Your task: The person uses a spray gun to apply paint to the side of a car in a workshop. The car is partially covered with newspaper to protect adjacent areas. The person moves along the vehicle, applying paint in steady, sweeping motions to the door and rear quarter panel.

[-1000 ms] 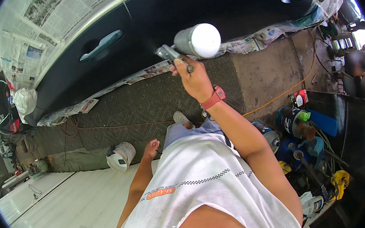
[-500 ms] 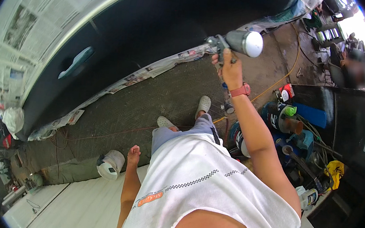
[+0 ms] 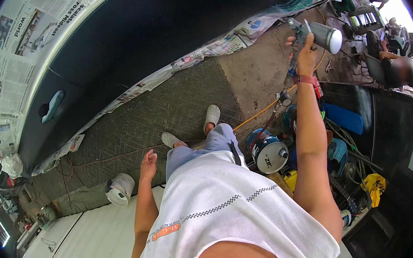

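Note:
My right hand [image 3: 305, 61], arm stretched out to the far right, is wrapped round the handle of a spray gun [image 3: 328, 38] with a silver cup. Below the grip hangs a small round gauge [image 3: 284, 99], beside the hose. The gun is held off the right end of a glossy black car side panel [image 3: 146, 33], which has a door handle [image 3: 53, 106]. Newspaper [image 3: 42, 23] masks the panel's upper edge, and more runs along its lower edge. My left hand [image 3: 149, 165] hangs low at my side, fingers loosely bent and holding nothing.
A yellow-orange hose [image 3: 257, 115] and a thin dark red one cross the floor. Paint tins [image 3: 271, 157] and a yellow bag [image 3: 373, 189] crowd the right side. A white bucket [image 3: 121, 189] stands at lower left. At the far right a person [image 3: 379, 66] sits.
My right hand has carried the spray gun farther right and slightly up, away from the panel. My body has shifted along the panel to the right; my left hand still hangs low.

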Available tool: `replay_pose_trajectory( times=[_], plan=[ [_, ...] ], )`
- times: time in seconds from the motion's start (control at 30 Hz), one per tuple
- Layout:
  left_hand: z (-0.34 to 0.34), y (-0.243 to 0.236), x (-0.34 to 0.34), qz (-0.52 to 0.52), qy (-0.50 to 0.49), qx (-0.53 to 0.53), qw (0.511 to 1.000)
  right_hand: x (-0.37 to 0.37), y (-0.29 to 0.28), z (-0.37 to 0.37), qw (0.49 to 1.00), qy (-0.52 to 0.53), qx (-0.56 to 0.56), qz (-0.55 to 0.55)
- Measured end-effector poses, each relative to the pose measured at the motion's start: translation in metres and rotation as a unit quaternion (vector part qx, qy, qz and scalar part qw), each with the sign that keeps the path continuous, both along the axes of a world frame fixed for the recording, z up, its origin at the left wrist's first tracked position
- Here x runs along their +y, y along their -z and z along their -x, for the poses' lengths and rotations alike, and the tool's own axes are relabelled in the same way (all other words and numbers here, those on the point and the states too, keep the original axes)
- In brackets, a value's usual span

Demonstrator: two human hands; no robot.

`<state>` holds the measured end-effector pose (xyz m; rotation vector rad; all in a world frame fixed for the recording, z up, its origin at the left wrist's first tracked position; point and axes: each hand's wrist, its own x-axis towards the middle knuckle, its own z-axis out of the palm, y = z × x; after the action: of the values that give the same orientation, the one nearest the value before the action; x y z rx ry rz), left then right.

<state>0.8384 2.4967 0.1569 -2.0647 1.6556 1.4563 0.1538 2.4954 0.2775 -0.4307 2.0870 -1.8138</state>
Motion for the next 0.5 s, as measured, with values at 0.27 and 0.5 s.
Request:
replay_pose_trajectory(
  times=[0.27, 0.5],
  plan=[
    [-0.029, 0.016, 0.045, -0.031, -0.020, -0.044, 0.998, -0.011, 0.012, 0.088, 0.989, 0.128, 0.047, -0.060],
    [-0.069, 0.028, 0.074, -0.058, -0.009, -0.055, 0.997, -0.016, 0.045, 0.026, 0.989, 0.107, 0.044, -0.088]
  ],
)
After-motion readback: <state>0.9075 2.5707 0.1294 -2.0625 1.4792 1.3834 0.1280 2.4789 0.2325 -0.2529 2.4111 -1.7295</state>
